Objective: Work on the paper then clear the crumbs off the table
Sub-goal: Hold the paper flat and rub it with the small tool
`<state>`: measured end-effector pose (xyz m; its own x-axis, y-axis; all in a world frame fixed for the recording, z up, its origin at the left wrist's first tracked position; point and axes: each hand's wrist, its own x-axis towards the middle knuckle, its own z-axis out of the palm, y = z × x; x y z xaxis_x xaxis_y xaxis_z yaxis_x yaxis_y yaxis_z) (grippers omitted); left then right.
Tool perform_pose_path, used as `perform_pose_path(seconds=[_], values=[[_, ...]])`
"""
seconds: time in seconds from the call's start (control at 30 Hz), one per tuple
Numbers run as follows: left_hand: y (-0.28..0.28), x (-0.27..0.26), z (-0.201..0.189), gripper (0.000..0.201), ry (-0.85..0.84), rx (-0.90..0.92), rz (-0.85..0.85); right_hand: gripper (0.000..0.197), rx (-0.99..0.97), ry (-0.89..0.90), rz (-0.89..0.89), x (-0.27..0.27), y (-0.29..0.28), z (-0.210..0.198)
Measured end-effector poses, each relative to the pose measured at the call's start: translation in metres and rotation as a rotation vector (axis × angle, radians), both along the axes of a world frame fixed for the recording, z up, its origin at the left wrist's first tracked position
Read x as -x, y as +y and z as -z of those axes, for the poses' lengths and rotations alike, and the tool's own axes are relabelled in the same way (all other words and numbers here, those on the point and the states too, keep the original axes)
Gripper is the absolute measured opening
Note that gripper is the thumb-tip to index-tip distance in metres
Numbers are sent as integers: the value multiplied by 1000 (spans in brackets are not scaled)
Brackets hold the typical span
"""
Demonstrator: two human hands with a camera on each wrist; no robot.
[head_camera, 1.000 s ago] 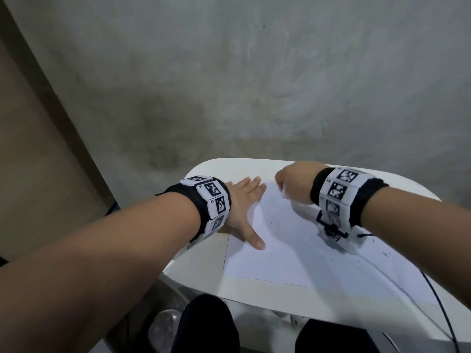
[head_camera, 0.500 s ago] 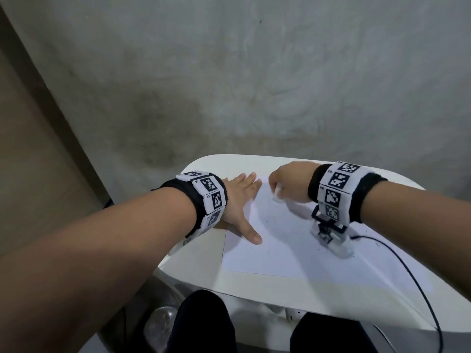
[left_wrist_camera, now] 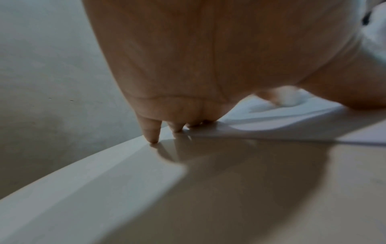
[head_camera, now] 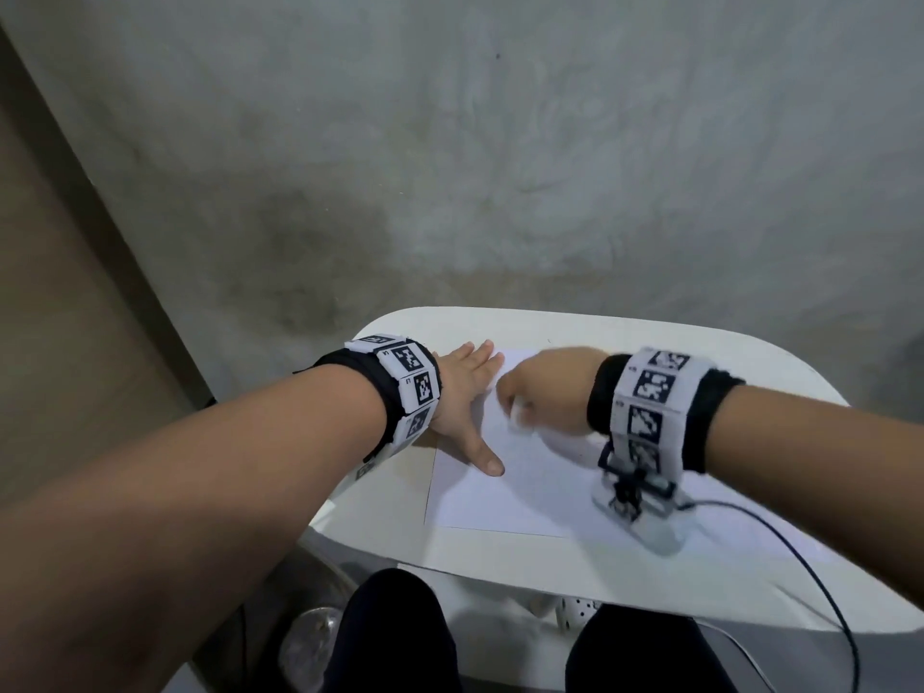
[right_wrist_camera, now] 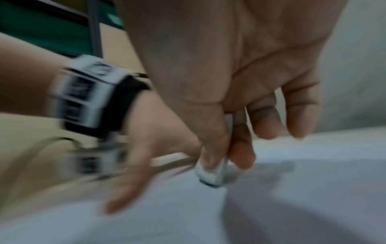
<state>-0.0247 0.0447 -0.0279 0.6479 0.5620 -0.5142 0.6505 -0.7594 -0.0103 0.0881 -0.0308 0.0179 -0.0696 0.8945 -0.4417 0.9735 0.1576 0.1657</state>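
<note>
Item: paper (head_camera: 510, 472), one white sheet flat on the table (head_camera: 500, 567); judged light, limp, prone to sliding and creasing, best pinned flat near an edge. Left hand (head_camera: 462, 402) rests fingers straight on its left edge. Right hand (head_camera: 542, 392) pinches a small white eraser (right_wrist_camera: 211, 173), its tip against the sheet.

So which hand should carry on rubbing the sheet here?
Right, probably. The right hand already pinches the small white eraser against the paper, while the left hand lies flat, pressing down the sheet's left edge.
</note>
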Motion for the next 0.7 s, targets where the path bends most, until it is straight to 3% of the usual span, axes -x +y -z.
perform_pose_path(seconds=[0.07, 0.2, 0.33, 0.4, 0.5, 0.6, 0.7], values=[[0, 0, -2, 134, 13, 7, -9, 28, -88, -66, 64, -11, 3, -5], [0, 1, 1, 136, -6, 12, -16, 31, 66, 0, -45, 9, -11, 6], [0, -1, -1, 134, 16, 6, -19, 26, -84, -37, 36, -8, -3, -5], [-2, -1, -1, 134, 12, -5, -15, 26, -66, -96, -39, 2, -8, -2], [-4, -2, 0, 132, 9, -25, 0, 26, 33, -22, -137, 12, -17, 7], [-4, -1, -2, 132, 4, -17, -10, 27, -78, -128, -23, -1, -3, 1], [-4, -1, -1, 133, 2, -19, -1, 23, -47, -188, -120, 12, -13, 7]])
